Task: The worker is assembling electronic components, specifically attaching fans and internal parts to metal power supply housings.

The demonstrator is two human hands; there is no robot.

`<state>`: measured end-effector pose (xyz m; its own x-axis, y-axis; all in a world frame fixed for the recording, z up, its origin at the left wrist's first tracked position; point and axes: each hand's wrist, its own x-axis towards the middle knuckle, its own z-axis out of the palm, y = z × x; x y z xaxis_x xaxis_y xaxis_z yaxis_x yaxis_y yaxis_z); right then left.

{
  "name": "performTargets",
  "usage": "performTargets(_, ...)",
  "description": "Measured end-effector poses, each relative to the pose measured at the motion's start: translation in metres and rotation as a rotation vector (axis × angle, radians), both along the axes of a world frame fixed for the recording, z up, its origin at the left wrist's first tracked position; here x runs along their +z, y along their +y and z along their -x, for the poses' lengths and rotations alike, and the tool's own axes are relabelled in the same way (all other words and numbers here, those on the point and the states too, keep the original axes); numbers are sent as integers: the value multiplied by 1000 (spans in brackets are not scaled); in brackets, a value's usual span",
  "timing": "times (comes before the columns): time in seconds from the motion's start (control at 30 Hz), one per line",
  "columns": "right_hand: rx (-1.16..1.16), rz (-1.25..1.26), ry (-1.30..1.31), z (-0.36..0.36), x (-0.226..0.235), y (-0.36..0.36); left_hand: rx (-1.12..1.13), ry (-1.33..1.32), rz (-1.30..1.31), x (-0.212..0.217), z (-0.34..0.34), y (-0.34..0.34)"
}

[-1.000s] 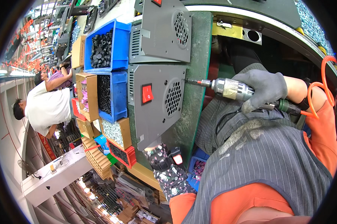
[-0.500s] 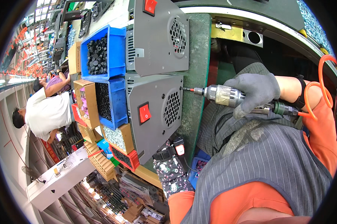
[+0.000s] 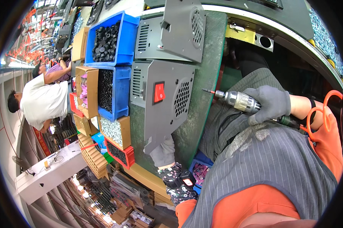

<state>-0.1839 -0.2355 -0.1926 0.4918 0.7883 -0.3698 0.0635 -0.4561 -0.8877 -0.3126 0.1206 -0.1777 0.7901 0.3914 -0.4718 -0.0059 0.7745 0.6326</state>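
Observation:
My right hand [image 3: 272, 102], in a grey glove, is closed round an air screwdriver [image 3: 241, 100] with an orange hose. Its bit points left, apart from the nearer grey metal housing [image 3: 162, 114]. This housing has a red rocker switch [image 3: 159, 92] and a round pattern of vent holes. At its lower corner my left hand [image 3: 164, 151], also gloved, grips the panel's edge; some fingers are hidden behind the metal. A second grey housing [image 3: 183, 34] stands just beyond, with a dark square cut-out in its panel. Both rest on the green worktop [image 3: 209, 72].
Left of the housings stand a blue bin [image 3: 129, 30] of black caps and another blue bin [image 3: 122, 91] of small black parts. Below them are a cardboard box [image 3: 124, 131] of silvery hardware and a red bin [image 3: 130, 157] of black pieces. Two people work at the far left.
The screwdriver bit has come away from the housing's panel toward the right. The nearer housing has shifted and turned. My left glove, hidden behind the panel before, now shows at its lower corner.

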Motion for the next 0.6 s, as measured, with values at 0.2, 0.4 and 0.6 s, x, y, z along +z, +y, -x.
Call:
performTargets(0.2, -37, 64, -67, 9, 6, 11, -374, -66, 335, 6, 27, -21)
performTargets(0.4, -24, 27, 37, 15, 17, 11, -449, 149, -165, 3, 24, -54)
performTargets(0.6, 153, -99, 193, 22, 40, 5, -461, 23, -133, -5, 5, -76)
